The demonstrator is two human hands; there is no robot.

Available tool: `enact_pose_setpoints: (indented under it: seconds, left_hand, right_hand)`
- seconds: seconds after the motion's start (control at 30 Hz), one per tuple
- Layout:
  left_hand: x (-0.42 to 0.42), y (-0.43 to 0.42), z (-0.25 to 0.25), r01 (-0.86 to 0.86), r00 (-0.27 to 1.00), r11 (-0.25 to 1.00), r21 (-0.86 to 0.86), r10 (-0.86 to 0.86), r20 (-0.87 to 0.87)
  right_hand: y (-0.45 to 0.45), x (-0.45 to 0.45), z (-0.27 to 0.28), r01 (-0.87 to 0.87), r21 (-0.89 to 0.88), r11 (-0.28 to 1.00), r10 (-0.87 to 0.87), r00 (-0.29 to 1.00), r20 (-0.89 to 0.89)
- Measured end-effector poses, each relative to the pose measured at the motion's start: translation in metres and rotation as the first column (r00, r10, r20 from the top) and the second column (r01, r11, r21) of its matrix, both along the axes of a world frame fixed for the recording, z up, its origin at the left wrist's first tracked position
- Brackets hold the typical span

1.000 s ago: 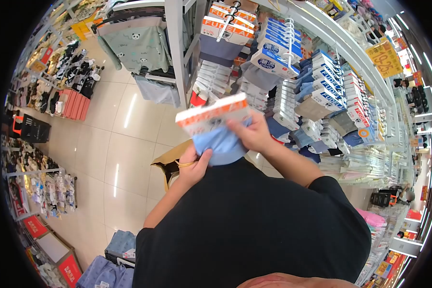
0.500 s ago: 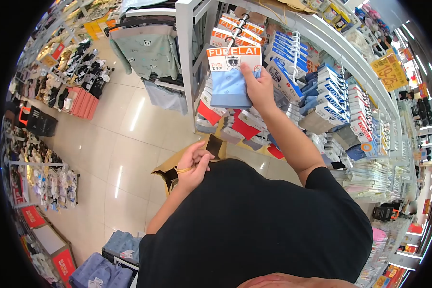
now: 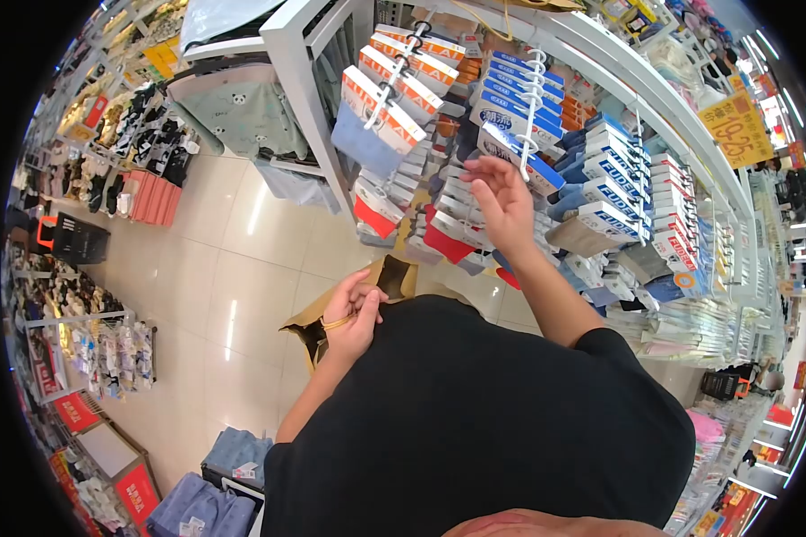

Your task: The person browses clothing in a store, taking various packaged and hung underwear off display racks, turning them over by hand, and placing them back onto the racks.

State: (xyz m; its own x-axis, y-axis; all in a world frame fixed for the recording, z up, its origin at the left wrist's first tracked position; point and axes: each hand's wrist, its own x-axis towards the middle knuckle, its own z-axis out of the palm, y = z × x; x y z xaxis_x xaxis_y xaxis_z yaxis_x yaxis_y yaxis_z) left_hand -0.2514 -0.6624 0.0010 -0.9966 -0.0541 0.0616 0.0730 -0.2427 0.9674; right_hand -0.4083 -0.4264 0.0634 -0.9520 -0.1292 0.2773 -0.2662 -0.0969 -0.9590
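Orange-topped pack [image 3: 364, 141] hangs frontmost on its hook [image 3: 386, 90], both my hands look empty, left hand [image 3: 353, 313] loosely curled, right hand [image 3: 506, 210] relaxed by the blue packs [image 3: 521, 109], and imo cards hang best threaded square.

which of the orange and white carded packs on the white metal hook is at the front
The one with light blue fabric, nearest the tip of the white metal hook: its fabric hangs in plain view, while the others stand behind it.
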Motion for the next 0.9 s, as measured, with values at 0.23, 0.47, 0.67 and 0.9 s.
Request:
enact_pose_setpoints:
  seconds: [0.23,0.47,0.67,0.9]
  left_hand:
    - [-0.018,0.024,0.007,-0.033,0.999,0.999,-0.037,0.033,0.019]
    - [-0.018,0.035,0.006,-0.138,0.987,0.988,-0.074,0.143,0.074]
    - [-0.012,0.032,0.008,-0.204,0.974,0.974,-0.099,0.212,0.076]
    - [-0.003,0.018,0.015,-0.326,0.940,0.937,-0.123,0.335,0.060]
  right_hand:
    - [0.038,-0.006,0.018,-0.124,-0.139,0.983,0.131,0.991,0.041]
    - [0.022,-0.013,0.000,-0.170,0.280,0.945,0.207,0.972,-0.109]
    - [-0.021,-0.015,-0.082,-0.190,0.654,0.733,0.282,0.959,-0.037]
    - [-0.053,-0.032,-0.129,-0.339,0.692,0.638,0.298,0.937,0.184]
